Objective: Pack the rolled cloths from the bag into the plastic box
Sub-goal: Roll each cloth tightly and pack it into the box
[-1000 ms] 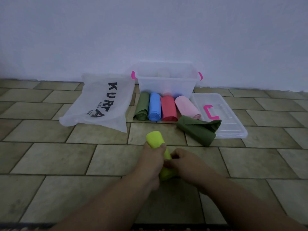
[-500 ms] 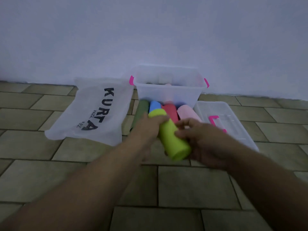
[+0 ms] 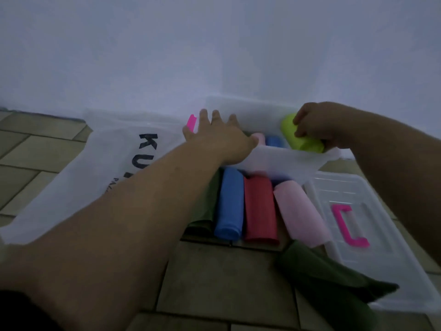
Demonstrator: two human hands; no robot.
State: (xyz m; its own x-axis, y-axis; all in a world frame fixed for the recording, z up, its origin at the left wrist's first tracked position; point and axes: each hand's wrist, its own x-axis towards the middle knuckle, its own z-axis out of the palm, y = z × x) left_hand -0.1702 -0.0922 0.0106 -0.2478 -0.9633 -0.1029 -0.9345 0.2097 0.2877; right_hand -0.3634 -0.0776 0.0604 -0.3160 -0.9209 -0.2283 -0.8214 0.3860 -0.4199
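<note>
Cloth rolls (image 3: 259, 206) just before box (image 3: 281, 161)

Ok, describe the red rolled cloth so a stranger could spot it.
Find the clear plastic box against the wall. A row of rolled cloths lies on the tiles before it. The red roll sits between the blue roll and the pale pink roll, the only red one.

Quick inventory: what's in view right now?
plastic box: 1, clear, by wall
lime roll: 1, yellow-green, over box's right end
boxed rolls: 2 visible, pink, blue, inside box
floor rolls: 4, green, blue, red, pink, before box
loose cloth: 1, dark green, overlapping lid
lid: 1, clear, pink handle, floor right
bag: 1, white, floor left
left grip: 1, open, at box's near-left rim
right grip: 1, holding lime roll
</note>
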